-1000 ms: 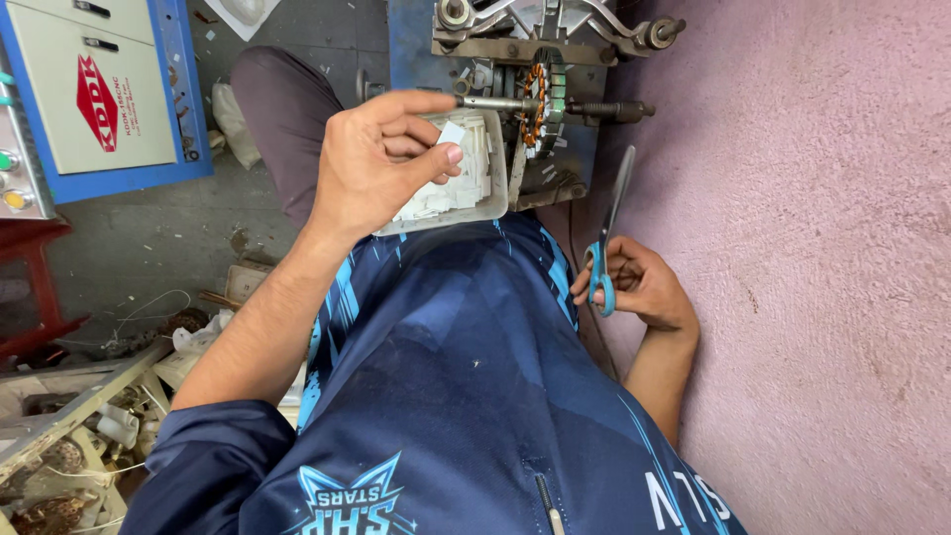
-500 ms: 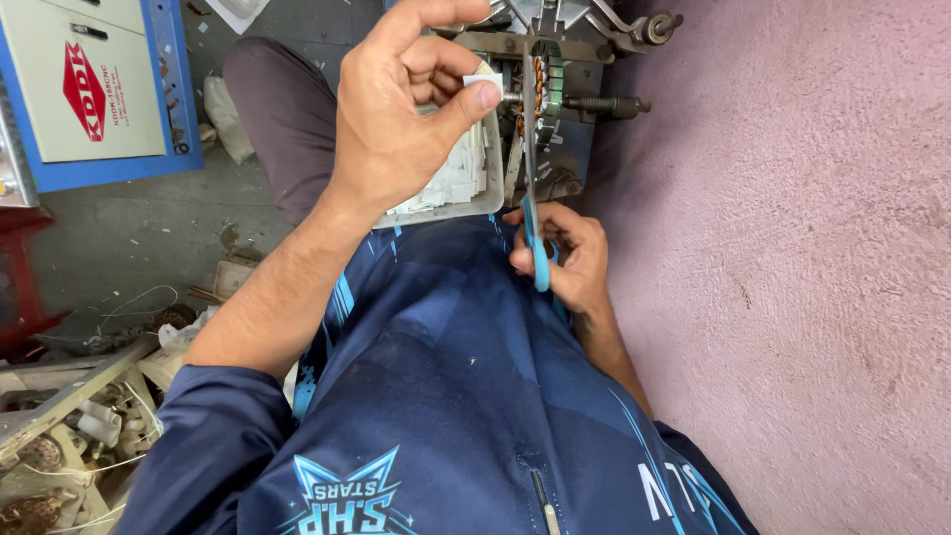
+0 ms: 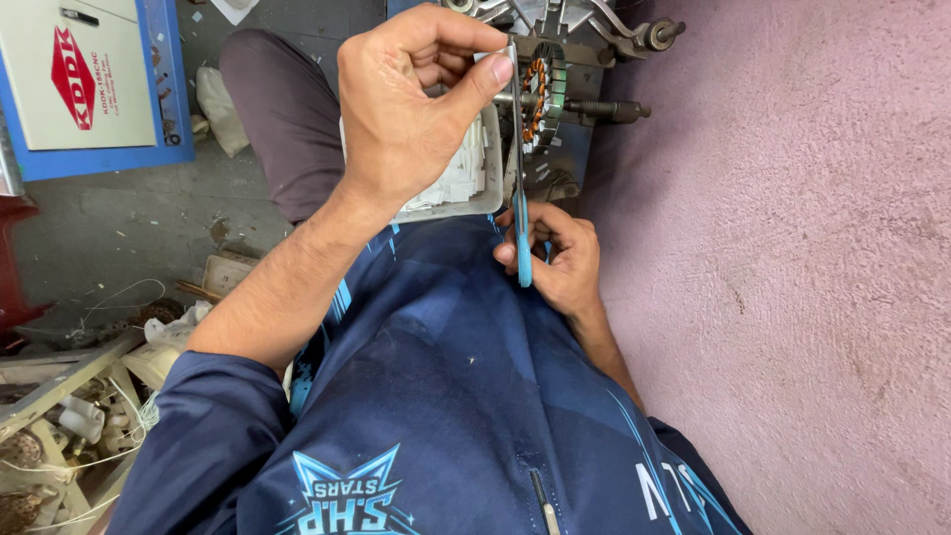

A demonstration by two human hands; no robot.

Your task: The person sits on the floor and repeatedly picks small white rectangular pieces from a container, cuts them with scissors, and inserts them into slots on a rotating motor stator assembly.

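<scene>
Status: winding trim on the motor stator (image 3: 538,87), mid-job by the look of it.

- Left hand (image 3: 411,104): raised in front of the stator, thumb and forefinger pinched together on something thin at the scissor tip, a wire end or a sleeve, too small to tell.
- Right hand (image 3: 557,256): grip clamped around the blue handles of the scissors (image 3: 519,188), blades pointing up toward the left-hand pinch. Can't tell whether the blades are apart or together.
- Stator sits in a metal fixture (image 3: 575,30) ahead of the person's lap, just beside the pink wall (image 3: 792,248). Copper coils are visible in the slots, so winding looks largely done.
- White tray (image 3: 490,168) with white paper pieces (image 3: 458,176) lies on the lap, partly hidden under the left hand.

Judgement: coils in, lead trimming under way. No cut end visible, so this cut isn't confirmed. How many leads remain: hidden by the hand.

Blue-framed machine (image 3: 89,89) and scrap parts on the floor (image 3: 119,238) to the left, untouched.
</scene>
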